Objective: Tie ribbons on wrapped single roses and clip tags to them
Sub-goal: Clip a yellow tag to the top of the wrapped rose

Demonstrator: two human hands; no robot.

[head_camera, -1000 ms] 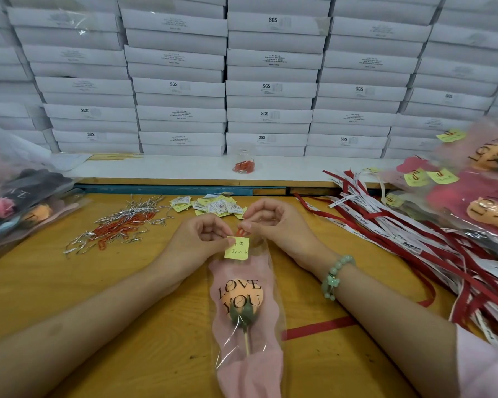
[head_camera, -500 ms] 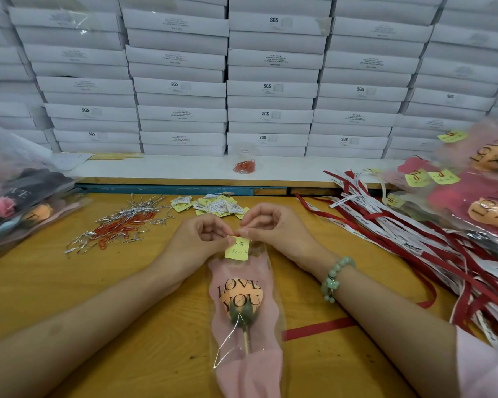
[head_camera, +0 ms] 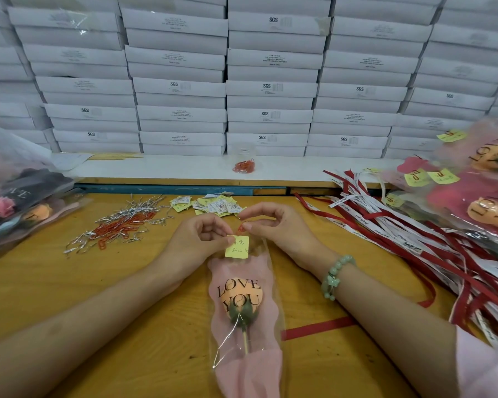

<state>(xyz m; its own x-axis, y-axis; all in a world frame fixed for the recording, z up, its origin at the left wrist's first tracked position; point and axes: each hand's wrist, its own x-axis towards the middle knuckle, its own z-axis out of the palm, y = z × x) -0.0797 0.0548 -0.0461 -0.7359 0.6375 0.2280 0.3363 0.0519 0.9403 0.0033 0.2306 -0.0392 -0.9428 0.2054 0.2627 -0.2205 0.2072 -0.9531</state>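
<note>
Far left: a clear plastic bag of wrapped roses [head_camera: 9, 205] lies at the edge of the yellow wooden counter [head_camera: 69, 282].
Clip pile: loose red paper clips and silver twist ties [head_camera: 118, 225] are strewn on the counter to the left of my hands.
Tag pile: a heap of small yellow and white paper tags [head_camera: 213, 205] sits just beyond my knuckles.
Left hand: my left hand [head_camera: 202, 239] is curled, thumb and forefinger pinching the top left corner of the square yellow paper tag [head_camera: 237, 248].
Tag: it has handwriting on it and lies flat on the far end of the sleeve.
Clip: the small red paper clip [head_camera: 241, 227] sits just above the tag's top edge.
Rose: the orange rose in its pink and clear sleeve [head_camera: 243, 300], printed LOVE YOU, lies on the counter between my forearms, stem toward me.
Right hand: my right hand [head_camera: 276, 228] is curled too, thumb and forefinger nipping the clip.
Bracelet: a green bead bracelet [head_camera: 332, 278] circles my right wrist.
Ribbons: red and white printed ribbons [head_camera: 400, 234] fan across the counter on the right; a single red ribbon [head_camera: 319, 326] comes out from under the sleeve and passes beneath my right forearm.
Far right: tagged wrapped roses [head_camera: 472, 202] are piled on the ribbons.
Behind: stacked white cardboard boxes [head_camera: 270, 90] fill the back.
</note>
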